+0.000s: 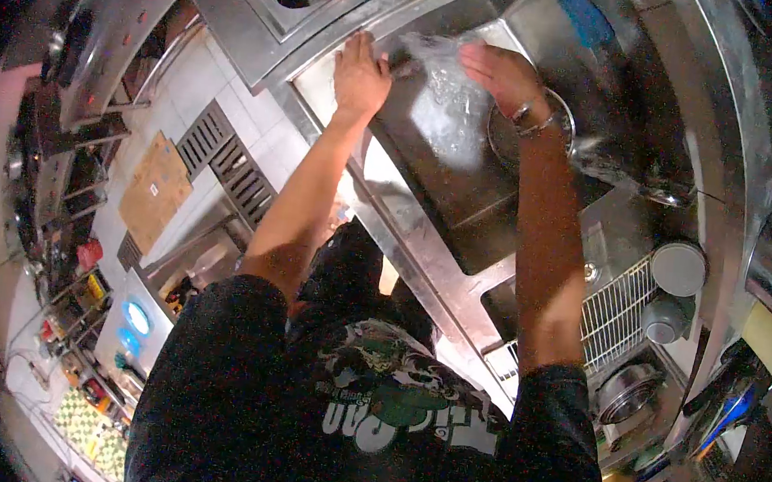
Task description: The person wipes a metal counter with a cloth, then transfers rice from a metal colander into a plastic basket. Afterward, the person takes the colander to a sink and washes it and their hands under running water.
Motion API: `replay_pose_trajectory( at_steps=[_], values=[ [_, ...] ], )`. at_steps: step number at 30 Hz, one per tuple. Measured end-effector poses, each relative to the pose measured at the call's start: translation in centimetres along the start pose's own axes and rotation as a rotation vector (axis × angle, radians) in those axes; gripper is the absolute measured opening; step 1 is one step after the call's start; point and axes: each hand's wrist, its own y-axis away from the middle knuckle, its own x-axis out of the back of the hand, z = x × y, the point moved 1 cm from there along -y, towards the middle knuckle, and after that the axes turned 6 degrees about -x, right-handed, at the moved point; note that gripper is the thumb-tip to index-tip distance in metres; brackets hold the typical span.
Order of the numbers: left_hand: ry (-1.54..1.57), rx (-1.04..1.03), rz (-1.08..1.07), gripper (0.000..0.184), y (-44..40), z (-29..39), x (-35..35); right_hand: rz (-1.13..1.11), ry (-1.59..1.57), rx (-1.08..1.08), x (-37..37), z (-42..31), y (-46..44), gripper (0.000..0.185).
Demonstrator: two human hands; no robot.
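I have both hands out over the metal sink [472,194], with a filmy clear plastic bag [450,108] between them, toward 12 o'clock from my chest. I take the step in hand to be working that plastic, and the right way, I think, is gently: I would spread it by its edges, match the pull on both sides, and let the slack hang inside the basin. Thin wet film could slip or bunch, so I would favor fingertips over a fist and feel for the edge before drawing on it. I would also mind the right forearm, which crosses above a round metal bowl [501,144] at 4 o'clock from the plastic; a low elbow might knock it.

My left hand [359,85], at 9 o'clock from the bag, is loosely bent, thumb a little apart; I cannot tell whether it pinches the film's edge. My right hand [504,80], at 1 o'clock, has its fingers nearly straight and close together against the upper part, and whether the thumb closes beneath them is hidden from me.

The bag itself looks see-through and crumpled, drawn into loose folds near the fingers and broader toward 6 o'clock. Bright white glare covers its middle, with small glints that could be water; whether anything is inside, I cannot make out.
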Motion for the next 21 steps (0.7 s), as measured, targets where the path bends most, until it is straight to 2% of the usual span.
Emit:
replay_pose_trajectory(
  at_steps=[1,2,3,5,7,8,9,10,11,13,14,15,18,19,20,21],
  values=[
    [0.001,-0.004,-0.003,0.054,-0.5,-0.4,-1.2,0.163,-0.017,-0.088,-0.6,-0.4,0.3,0.029],
    [0.016,-0.128,0.042,0.056,-1.0,-0.3,-2.7,0.169,-0.017,-0.087,-0.7,-0.6,0.8,0.029],
    [0.033,-0.249,0.086,0.058,-1.1,-0.1,-3.8,0.296,-0.070,-0.138,0.7,-0.3,1.8,0.029],
    [0.149,-0.277,0.060,0.056,-2.4,3.5,-3.5,0.541,-0.233,-0.179,4.2,0.8,4.2,0.024],
    [0.324,-0.073,-0.647,0.053,-3.4,7.9,-4.0,0.780,-0.644,-0.004,9.4,2.8,9.6,0.018],
    [0.469,-0.183,-0.649,0.049,-2.5,8.8,-7.2,0.847,-0.840,0.129,11.3,3.6,12.2,0.017],
    [0.617,-0.291,-0.662,0.044,-1.6,9.8,-10.3,0.553,-0.945,0.177,13.3,4.1,13.8,0.017],
    [0.785,-0.288,-0.686,0.042,-0.8,12.1,-11.1,0.234,-1.024,0.180,15.2,4.7,15.5,0.017],
    [0.970,-0.214,-0.730,0.040,0.4,14.8,-11.1,-0.053,-1.048,0.149,17.1,5.3,17.3,0.018],
    [1.402,0.151,-0.871,0.038,2.7,20.7,-11.0,0.213,-0.972,0.266,17.9,5.3,18.4,0.018],
    [1.635,0.391,-0.924,0.037,3.3,23.6,-10.6,0.219,-0.967,0.274,18.5,5.5,18.2,0.018],
    [1.839,0.651,-0.935,0.037,3.8,26.2,-9.7,0.458,-0.346,0.281,19.2,6.0,17.9,0.019],
    [2.136,1.042,-1.015,0.039,4.0,30.9,-6.9,0.871,0.655,0.318,14.7,4.1,16.7,0.023],
    [2.199,1.068,-1.061,0.041,4.1,31.3,-6.3,0.834,0.208,0.242,14.6,4.5,16.4,0.022],
    [2.258,1.096,-1.111,0.044,4.3,31.6,-5.5,0.794,-0.014,0.201,14.7,4.9,16.2,0.022],
    [2.316,1.009,-1.044,0.047,5.2,31.8,-7.3,0.769,-0.239,0.161,15.3,5.7,16.0,0.023]
  ],
)
